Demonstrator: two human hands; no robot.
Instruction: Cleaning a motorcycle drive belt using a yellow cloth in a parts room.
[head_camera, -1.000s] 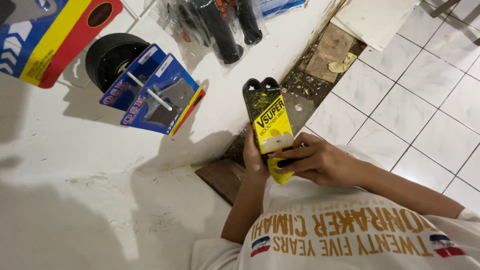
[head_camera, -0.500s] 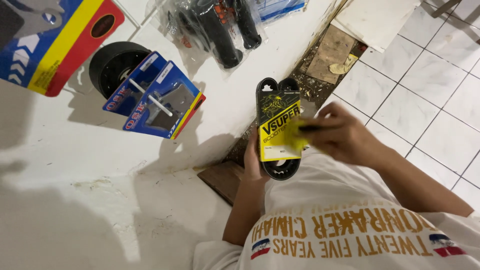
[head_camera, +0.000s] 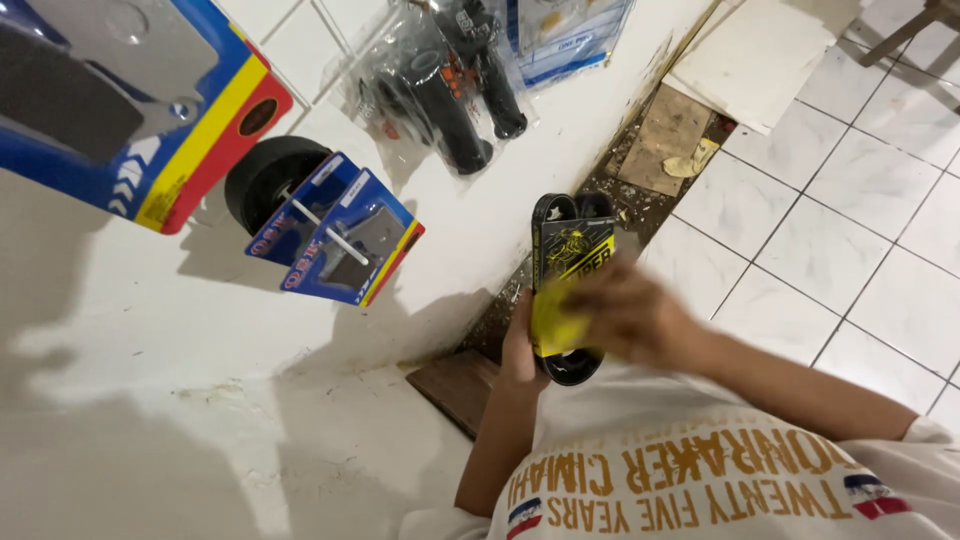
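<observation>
Hands (head_camera: 600, 325) gripping upright black drive belt (head_camera: 570, 225), right blurred

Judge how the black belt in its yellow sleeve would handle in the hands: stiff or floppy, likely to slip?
The black belt probably flexes somewhat, yet its loops keep a rounded shape beyond the yellow sleeve, suggesting springy rubber. The left hand grips it from behind and the blurred right hand from the front; the glossy sleeve might slide.

left hand (head_camera: 520, 350), right hand (head_camera: 625, 315), belt (head_camera: 570, 265)

Black drive belt (head_camera: 570, 290) w/ yellow-black card sleeve, upright, near wall base.
</observation>
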